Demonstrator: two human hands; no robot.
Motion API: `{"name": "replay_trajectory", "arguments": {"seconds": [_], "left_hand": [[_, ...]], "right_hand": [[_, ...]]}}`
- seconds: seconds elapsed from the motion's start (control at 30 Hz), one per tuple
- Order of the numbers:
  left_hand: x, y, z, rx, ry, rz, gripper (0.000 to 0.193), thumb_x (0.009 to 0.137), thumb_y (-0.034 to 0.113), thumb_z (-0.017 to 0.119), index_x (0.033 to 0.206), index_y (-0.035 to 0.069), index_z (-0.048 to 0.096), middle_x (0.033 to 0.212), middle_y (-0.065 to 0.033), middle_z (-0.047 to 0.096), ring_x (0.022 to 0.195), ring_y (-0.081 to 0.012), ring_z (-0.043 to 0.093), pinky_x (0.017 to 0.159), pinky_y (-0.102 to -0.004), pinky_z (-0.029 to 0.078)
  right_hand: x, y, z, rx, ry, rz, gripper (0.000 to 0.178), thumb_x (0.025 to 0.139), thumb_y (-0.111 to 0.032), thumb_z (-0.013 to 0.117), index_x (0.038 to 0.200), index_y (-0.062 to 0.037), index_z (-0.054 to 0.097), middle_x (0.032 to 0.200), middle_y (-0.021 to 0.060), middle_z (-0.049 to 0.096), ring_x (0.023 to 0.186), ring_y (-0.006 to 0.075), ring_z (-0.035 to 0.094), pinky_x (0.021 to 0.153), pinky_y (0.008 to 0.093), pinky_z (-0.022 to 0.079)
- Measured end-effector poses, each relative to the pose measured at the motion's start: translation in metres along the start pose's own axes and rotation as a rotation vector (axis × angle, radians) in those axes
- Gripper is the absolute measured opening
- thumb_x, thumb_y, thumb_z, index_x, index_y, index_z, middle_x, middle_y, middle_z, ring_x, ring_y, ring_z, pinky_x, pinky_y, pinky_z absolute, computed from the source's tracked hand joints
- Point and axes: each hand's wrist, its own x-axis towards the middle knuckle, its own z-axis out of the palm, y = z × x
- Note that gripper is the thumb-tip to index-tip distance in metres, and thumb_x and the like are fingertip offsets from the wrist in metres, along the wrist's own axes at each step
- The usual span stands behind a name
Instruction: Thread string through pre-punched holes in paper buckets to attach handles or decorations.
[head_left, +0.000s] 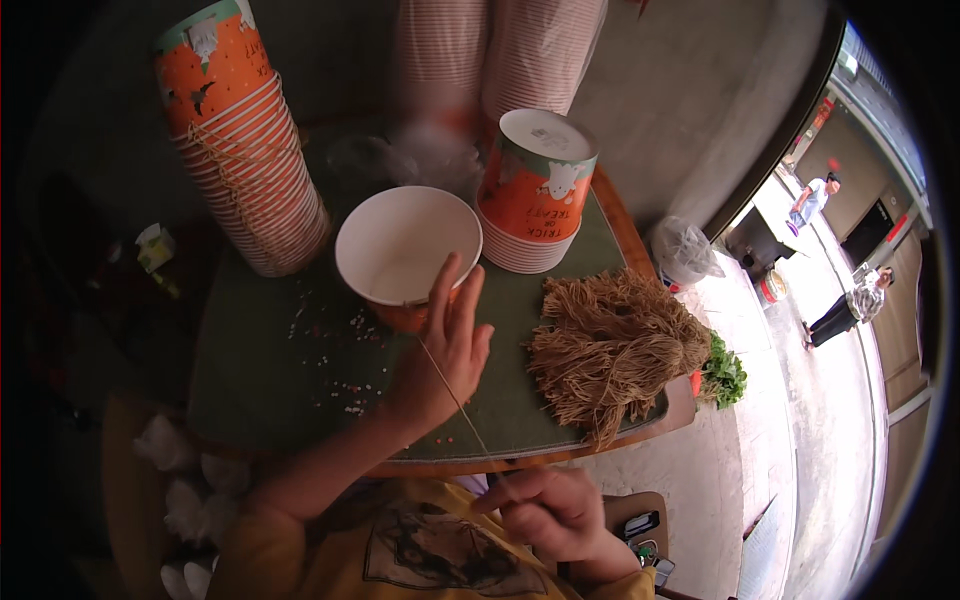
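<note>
A white-lined paper cup [395,240] stands mouth up on the table, its orange outside showing low at the front. My left hand [440,355] is at the cup's near right side, fingers stretched out along the rim and holding nothing. A thin tan cord [455,400] runs tautly from the cup's near side, past my left hand, down to my right hand. My right hand [550,515] is closed on the cord's near end, in front of my yellow shirt. Whether the cord is fastened at the cup is hard to make out.
A tall leaning stack of orange cups [245,150] rises at left, with tan cords draped over it. Upside-down cups [540,190] stand at right beside a heap of tan cords [615,350]. Wrapped cups [540,60] are behind. Small white bits [350,385] litter the green tabletop [270,350].
</note>
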Motion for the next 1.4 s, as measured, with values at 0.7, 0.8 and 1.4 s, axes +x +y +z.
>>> {"name": "replay_trajectory", "arguments": {"seconds": [0.7, 0.8, 1.4], "left_hand": [[0.053, -0.131, -0.115, -0.114, -0.404, 0.073, 0.009, 0.088, 0.007, 0.06, 0.083, -0.001, 0.059, 0.087, -0.0084, 0.057, 0.079, -0.0227, 0.057, 0.073, -0.0312, 0.047], [0.026, -0.081, -0.11, 0.035, 0.007, 0.195, 0.008, 0.086, -0.001, 0.057, 0.093, 0.0, 0.059, 0.108, -0.0172, 0.057, 0.09, -0.0281, 0.056, 0.081, -0.0355, 0.048], [-0.087, 0.029, -0.051, -0.66, -0.525, -0.435, 0.016, 0.099, 0.003, 0.046, 0.115, 0.001, 0.043, 0.085, -0.0074, 0.058, 0.075, -0.0103, 0.056, 0.066, -0.0247, 0.048]], "right_hand": [[0.113, 0.067, -0.035, 1.542, 0.28, 0.023, 0.029, 0.102, -0.027, 0.044, 0.09, -0.0067, 0.061, 0.053, -0.0042, 0.03, 0.044, 0.0055, 0.024, 0.039, 0.0209, 0.019], [0.106, 0.067, -0.035, 1.591, 0.3, 0.007, 0.029, 0.102, -0.026, 0.043, 0.09, -0.0066, 0.061, 0.053, -0.0038, 0.03, 0.044, 0.006, 0.025, 0.039, 0.0212, 0.02], [0.046, 0.095, -0.024, -0.217, 0.55, 0.124, 0.018, 0.095, -0.016, 0.058, 0.108, -0.0033, 0.056, 0.084, 0.0047, 0.059, 0.074, 0.0122, 0.059, 0.059, 0.0265, 0.047]]}}
